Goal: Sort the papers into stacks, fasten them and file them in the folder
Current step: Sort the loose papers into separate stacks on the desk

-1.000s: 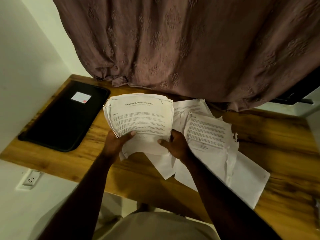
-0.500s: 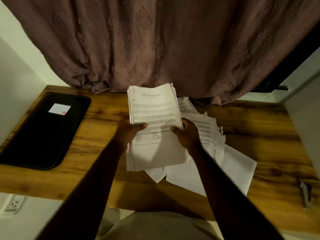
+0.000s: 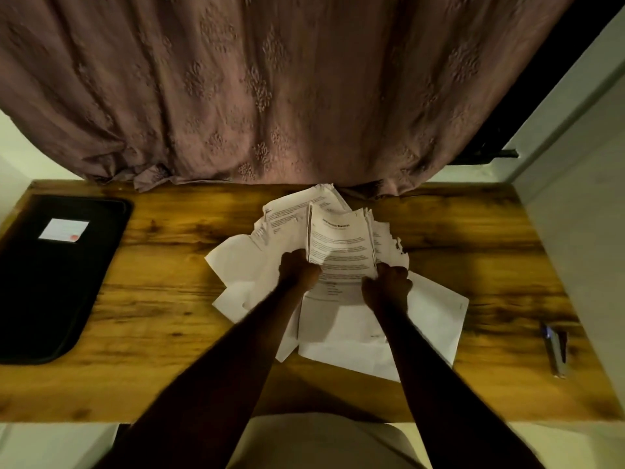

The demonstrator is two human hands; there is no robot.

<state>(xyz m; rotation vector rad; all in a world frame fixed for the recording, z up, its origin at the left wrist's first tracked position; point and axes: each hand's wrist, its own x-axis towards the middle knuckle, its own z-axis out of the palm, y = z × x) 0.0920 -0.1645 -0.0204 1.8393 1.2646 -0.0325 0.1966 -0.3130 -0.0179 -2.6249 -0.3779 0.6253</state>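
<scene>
Two hands hold a sheaf of papers above the middle of a desk.

A mauve embroidered curtain (image 3: 270, 89) hangs over the far edge of the brown wooden desk (image 3: 162, 299). A black rectangular folder (image 3: 50, 282) with a white label (image 3: 63, 230) lies closed at the desk's left end. Loose white paper sheets (image 3: 433, 316) lie spread over the desk's middle. Above them is the stack of printed white sheets (image 3: 341, 245), tilted up from the desk, with the left hand (image 3: 299, 270) curled round its lower left edge and the right hand (image 3: 387, 286) curled round its lower right edge. A slim dark-and-silver stapler (image 3: 556, 348) lies near the desk's right end.
</scene>
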